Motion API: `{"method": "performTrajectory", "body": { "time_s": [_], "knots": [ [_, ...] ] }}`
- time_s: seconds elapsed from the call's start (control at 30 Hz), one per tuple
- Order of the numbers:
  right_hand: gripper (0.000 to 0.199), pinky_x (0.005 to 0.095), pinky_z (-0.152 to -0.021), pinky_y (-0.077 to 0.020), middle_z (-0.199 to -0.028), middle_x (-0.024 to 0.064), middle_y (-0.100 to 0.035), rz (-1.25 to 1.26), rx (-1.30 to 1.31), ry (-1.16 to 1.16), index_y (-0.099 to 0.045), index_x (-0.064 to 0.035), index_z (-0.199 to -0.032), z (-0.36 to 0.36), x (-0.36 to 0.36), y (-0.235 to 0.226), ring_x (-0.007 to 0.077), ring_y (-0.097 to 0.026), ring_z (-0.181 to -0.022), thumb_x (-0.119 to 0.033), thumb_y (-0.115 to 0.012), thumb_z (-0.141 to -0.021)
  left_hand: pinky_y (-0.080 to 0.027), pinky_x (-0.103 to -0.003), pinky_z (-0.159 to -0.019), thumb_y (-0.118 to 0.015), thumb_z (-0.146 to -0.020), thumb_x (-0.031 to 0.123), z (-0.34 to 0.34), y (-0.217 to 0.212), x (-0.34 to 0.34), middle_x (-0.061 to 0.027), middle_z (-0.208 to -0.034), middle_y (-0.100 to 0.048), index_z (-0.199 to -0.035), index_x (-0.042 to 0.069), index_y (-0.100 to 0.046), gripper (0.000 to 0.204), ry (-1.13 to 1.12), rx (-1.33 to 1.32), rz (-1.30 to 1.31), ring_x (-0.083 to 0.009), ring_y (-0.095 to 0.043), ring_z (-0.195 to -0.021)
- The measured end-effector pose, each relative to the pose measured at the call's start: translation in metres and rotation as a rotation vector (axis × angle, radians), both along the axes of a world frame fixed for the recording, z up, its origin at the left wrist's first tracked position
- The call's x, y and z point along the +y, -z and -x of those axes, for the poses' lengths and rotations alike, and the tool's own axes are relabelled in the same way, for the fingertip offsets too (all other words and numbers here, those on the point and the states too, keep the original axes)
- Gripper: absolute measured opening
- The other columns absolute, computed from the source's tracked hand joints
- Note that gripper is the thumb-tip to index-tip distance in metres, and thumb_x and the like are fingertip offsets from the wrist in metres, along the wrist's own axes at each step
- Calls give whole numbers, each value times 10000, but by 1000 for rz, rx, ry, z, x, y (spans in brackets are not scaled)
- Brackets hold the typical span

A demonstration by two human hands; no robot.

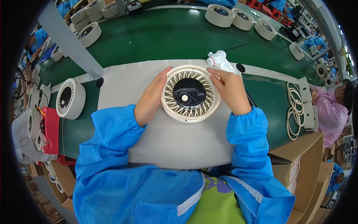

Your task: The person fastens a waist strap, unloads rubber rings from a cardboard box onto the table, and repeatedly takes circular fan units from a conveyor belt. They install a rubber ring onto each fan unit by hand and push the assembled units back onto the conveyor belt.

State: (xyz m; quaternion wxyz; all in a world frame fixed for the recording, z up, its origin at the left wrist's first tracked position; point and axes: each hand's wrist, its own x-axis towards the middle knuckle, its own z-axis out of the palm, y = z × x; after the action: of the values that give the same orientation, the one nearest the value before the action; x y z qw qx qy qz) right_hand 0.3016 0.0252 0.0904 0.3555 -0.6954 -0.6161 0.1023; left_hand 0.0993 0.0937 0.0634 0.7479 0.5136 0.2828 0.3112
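Note:
A round cream fan head point(189, 93) lies face up on the grey mat point(179, 145) in front of me. It has a slatted front, a glossy black centre disc and a small light knob. My left hand point(153, 95) is pressed along its left side, fingers long against the rim. At its upper right edge, my right hand point(231, 89) grips the rim with bent fingers, the thumb hidden in part. Just beyond that hand lies a crumpled white cloth point(220, 61), a thin dark rod sticking out of it.
Another fan head point(71, 99) stands on the green bench at left, near a red bin point(51, 130). More fan heads point(220, 15) line the far side. A coiled cream cable point(294, 108) and an open cardboard box point(302, 160) are at right. A grey post point(69, 37) rises at left.

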Motion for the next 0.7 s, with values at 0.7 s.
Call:
{"method": "performTrajectory", "body": {
  "time_s": [0.7],
  "knots": [
    [344,356,-843,-411,-1106,227,-493,-96,-332,-120,-460,46,-1119,27,20,18,345,-494,-999,-95,-495,-807,-384,-354,-891,-489,-766,72,-35,-9,16,-234,-1026,-529,-1062,-110,-460,349,-159,627,-1546,-360,-480,-1016]
  ]
}}
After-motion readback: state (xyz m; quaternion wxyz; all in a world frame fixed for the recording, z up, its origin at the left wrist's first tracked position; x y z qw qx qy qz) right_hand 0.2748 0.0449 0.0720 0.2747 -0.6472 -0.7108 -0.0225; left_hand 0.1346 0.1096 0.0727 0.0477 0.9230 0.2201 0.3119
